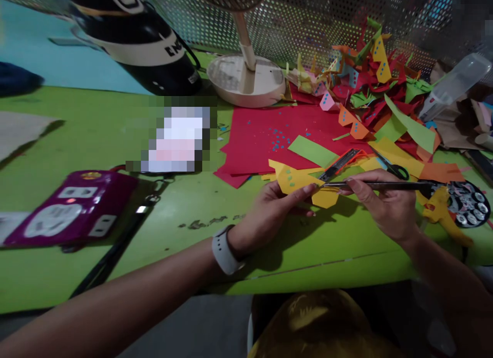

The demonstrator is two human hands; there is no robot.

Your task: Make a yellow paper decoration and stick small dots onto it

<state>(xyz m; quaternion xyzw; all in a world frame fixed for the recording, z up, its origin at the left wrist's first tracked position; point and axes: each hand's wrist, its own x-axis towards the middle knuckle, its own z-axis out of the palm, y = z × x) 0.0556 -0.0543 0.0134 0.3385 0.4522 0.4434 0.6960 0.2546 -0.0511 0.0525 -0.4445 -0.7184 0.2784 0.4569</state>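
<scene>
My left hand [265, 211], with a pale watch band at the wrist, pinches a yellow paper cutout [295, 181] with scalloped edges and a few green dots. The thumb lies on the paper near its middle. My right hand [385, 206] is closed around slim dark tweezers [400, 185], held almost level. Their tip points left and meets the cutout beside my left thumb; whether it grips anything is too small to tell. Just behind the cutout lies an orange box cutter [341, 163]. Dark-handled scissors [396, 169] rest beyond my right hand.
Red paper [254, 137] carries scattered blue dots and a green paper piece [313, 151]. Colourful paper cutouts [358, 86] are heaped at back right. A yellow glue gun [442, 214] lies right. Leftward are a fan base [246, 86], dark bottle [142, 50], phone [177, 139] and purple power strip [73, 209].
</scene>
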